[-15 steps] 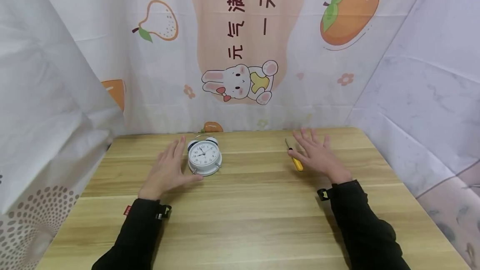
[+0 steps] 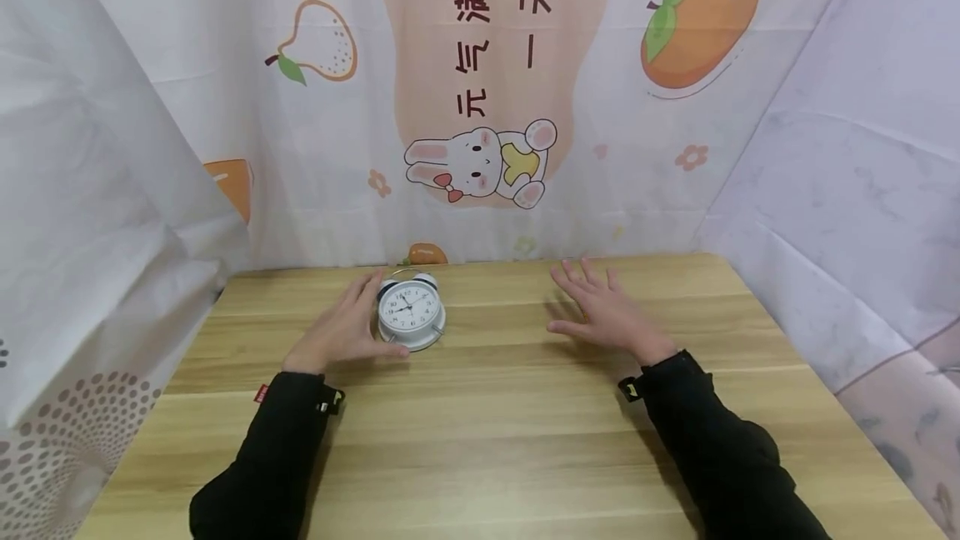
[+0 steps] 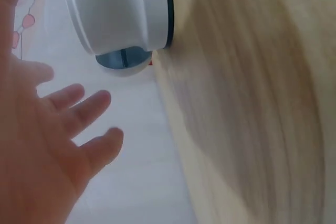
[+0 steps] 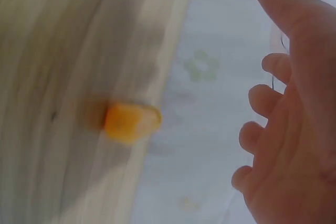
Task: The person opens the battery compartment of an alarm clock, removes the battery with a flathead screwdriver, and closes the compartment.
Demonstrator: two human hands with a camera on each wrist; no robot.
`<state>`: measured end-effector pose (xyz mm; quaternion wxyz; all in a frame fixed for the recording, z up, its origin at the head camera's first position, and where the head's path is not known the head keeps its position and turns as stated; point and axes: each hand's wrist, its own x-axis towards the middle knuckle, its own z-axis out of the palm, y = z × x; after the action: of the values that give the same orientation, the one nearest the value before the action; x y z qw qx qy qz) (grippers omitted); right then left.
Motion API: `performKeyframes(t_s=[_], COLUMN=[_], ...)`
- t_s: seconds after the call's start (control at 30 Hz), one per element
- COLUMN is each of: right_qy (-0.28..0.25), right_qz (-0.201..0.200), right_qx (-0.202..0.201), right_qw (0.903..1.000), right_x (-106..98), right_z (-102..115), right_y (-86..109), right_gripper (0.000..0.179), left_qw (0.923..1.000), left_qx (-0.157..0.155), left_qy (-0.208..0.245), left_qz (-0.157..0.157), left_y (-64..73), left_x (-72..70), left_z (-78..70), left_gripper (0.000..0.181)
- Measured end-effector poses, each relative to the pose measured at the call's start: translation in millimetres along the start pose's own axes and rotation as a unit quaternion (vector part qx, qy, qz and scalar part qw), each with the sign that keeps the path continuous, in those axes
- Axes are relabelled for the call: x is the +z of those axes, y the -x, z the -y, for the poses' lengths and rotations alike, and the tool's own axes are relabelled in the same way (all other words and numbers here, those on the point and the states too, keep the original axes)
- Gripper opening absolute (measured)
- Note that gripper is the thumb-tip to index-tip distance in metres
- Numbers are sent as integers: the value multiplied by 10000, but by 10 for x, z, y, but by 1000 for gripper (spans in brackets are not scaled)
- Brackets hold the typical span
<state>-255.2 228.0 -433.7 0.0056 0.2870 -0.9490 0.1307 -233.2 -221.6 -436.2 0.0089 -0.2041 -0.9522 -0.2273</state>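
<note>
A white twin-bell alarm clock (image 2: 409, 307) lies face up near the back of the table. My left hand (image 2: 347, 325) is at its left side, thumb below the clock and fingers beside the bells. In the left wrist view the fingers (image 3: 89, 111) are spread with a gap to the clock's white body (image 3: 113, 11). Further right, my right hand (image 2: 609, 315) hovers palm down with spread fingers, holding nothing. Under it is a screwdriver, hidden in the head view; its yellow handle (image 4: 128, 123) shows end-on and blurred in the right wrist view.
The wooden table (image 2: 480, 432) ends at a printed white curtain (image 2: 322, 215) with a rabbit and fruit. Pale cloth also hangs on the left and right sides. Both arms wear black sleeves (image 2: 262, 457).
My left hand has closed in on the clock from the left. My right hand has shifted left and now covers the screwdriver, which showed beside it before.
</note>
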Motion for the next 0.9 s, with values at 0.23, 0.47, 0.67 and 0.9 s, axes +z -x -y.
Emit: performKeyframes(t_s=[0.23, 0.47, 0.67, 0.9], right_qy=[-103, -263, -574, -463], right_qz=[194, 251, 179, 457], right_qx=[-409, -617, -746, -748], right_qw=[9989, 9974, 9954, 9951], right_x=[83, 118, 87, 135], right_z=[191, 344, 501, 620], right_y=[-98, -214, -336, -280], right_gripper=[96, 96, 96, 96], left_qw=[9964, 9943, 9942, 9964], left_qx=[-540, -704, -775, -395], left_qy=[562, 720, 688, 701], left_qz=[332, 356, 294, 269], left_y=[-69, -86, -82, -53], left_x=[73, 139, 111, 159], left_z=[-13, -4, 7, 25], left_gripper=[145, 141, 140, 134])
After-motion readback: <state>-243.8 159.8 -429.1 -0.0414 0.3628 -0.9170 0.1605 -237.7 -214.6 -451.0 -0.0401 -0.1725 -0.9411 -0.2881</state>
